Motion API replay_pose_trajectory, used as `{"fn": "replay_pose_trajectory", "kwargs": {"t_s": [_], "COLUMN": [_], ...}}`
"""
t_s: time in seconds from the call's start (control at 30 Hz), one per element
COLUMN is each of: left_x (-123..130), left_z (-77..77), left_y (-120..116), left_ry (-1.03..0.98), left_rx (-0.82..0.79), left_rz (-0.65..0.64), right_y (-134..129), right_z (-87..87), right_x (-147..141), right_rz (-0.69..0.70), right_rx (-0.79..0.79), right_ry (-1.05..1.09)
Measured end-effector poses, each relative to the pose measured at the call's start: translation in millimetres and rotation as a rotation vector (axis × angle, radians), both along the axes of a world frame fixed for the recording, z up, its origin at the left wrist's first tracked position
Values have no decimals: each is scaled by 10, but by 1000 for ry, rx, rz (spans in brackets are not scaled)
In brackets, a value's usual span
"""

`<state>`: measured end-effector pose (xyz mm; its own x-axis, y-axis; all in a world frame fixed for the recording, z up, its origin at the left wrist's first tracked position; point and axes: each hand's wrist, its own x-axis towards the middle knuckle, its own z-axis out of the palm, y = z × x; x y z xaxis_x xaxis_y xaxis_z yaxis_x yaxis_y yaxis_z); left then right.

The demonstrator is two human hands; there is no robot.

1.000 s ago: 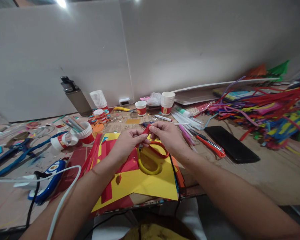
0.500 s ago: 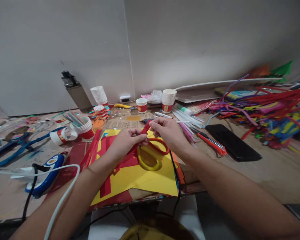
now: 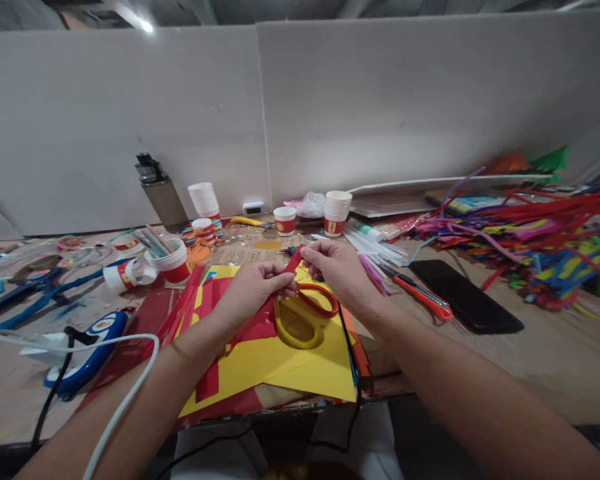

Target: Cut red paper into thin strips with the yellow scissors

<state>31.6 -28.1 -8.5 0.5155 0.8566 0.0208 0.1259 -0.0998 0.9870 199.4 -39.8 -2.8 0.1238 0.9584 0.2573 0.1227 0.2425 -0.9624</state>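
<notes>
Between my two hands a red strip of paper [image 3: 294, 260] is held up at a slant. My left hand [image 3: 260, 283] pinches its lower part, while the thumb and fingers of my right hand [image 3: 333, 263] are closed on its top end. Just below lie scissors [image 3: 300, 343] with one yellow and one red handle loop; their blades are hidden by my left hand. Beneath them is yellow paper [image 3: 260, 367], with red paper [image 3: 260, 323] on top of it. More red strips [image 3: 183, 300] rest left of my left hand.
Paper cups [image 3: 336, 213] stand toward the wall, with a dark bottle [image 3: 164, 200] to their left. On the right are a utility knife [image 3: 425, 297], a black phone [image 3: 465, 293] and a heap of coloured pipe cleaners [image 3: 545, 240]. A white cable [image 3: 145, 367] crosses my left forearm.
The view has tilted up, showing more above the wall. Both hands keep hold of the red strip in nearly the same pose, with only a slight shift.
</notes>
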Motion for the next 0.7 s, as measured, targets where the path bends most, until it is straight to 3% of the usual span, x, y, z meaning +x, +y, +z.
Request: {"fn": "replay_pose_trajectory", "kwargs": {"t_s": [0.27,0.47,0.7], "left_x": [-10,-27,-21], "left_z": [-40,-72,-49], "left_y": [-27,20,22], "left_ry": [-55,-180,-157], "left_rx": [-51,-207,-191], "left_rz": [-1,-34,-27], "right_y": [-5,-49,-69], "right_z": [-17,-30,-31], "right_x": [-8,-23,-29], "right_rz": [15,175,124], "right_rx": [-20,-76,-108], "right_ry": [47,-39,-101]}}
